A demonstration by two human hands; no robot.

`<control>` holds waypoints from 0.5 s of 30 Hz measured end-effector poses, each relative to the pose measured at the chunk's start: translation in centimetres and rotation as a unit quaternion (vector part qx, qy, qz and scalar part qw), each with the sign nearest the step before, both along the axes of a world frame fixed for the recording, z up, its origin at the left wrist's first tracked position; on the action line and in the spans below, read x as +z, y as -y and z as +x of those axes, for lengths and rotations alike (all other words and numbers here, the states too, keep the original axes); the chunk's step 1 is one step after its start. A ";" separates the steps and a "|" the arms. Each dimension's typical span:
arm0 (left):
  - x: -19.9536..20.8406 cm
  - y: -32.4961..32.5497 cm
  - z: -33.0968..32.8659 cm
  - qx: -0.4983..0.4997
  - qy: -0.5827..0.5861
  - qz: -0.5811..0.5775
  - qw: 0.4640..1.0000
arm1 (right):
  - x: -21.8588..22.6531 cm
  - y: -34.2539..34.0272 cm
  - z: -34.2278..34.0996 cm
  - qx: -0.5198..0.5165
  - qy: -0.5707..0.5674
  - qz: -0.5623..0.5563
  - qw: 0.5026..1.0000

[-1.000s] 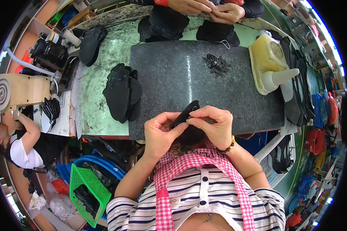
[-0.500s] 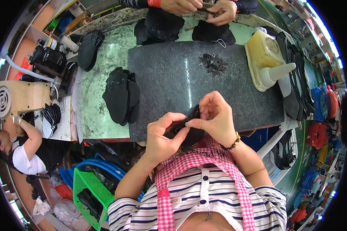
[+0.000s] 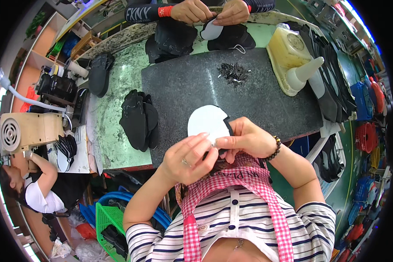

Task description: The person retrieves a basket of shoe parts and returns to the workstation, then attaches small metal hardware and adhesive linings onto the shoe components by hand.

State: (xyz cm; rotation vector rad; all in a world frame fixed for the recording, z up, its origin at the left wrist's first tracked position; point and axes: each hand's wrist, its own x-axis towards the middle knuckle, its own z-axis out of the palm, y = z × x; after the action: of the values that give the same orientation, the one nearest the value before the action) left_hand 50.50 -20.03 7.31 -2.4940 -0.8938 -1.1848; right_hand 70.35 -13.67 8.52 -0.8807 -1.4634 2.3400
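My right hand grips a black piece with a rounded white face, its thumb pressed on the near edge. At that same edge, the fingertips of my left hand are pinched together, touching the piece; anything small between them is hidden. The white face is up, and the rounded end points away from me over the dark mat. To the left of my hands lies a stack of black shaped pieces with pale marks.
A yellowish container with a white cone nozzle stands at the right. Black scraps lie on the mat. Across the table a co-worker's hands hold a similar piece near more black stacks. A green basket sits below left.
The piece in my hands has been turned, so its white face now shows instead of the black side. The co-worker's hands have shifted left, and a white-faced piece now shows in them.
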 end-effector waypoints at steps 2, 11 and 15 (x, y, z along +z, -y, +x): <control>-0.2 0.3 0.2 -0.015 0.001 0.009 1.000 | -1.3 0.5 0.6 0.009 -0.071 -0.079 0.994; -0.8 0.9 1.1 -0.028 0.036 0.019 0.999 | -1.4 3.1 0.7 -0.072 -0.102 -0.064 0.990; 0.5 0.8 1.7 -0.032 -0.031 0.048 0.998 | 0.3 3.5 0.6 -0.117 -0.061 -0.104 0.986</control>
State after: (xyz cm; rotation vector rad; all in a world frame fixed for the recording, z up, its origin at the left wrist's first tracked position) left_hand 52.19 -20.85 7.85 -2.4840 -0.7301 -1.1352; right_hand 70.93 -17.13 8.81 -0.8883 -1.0217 2.3488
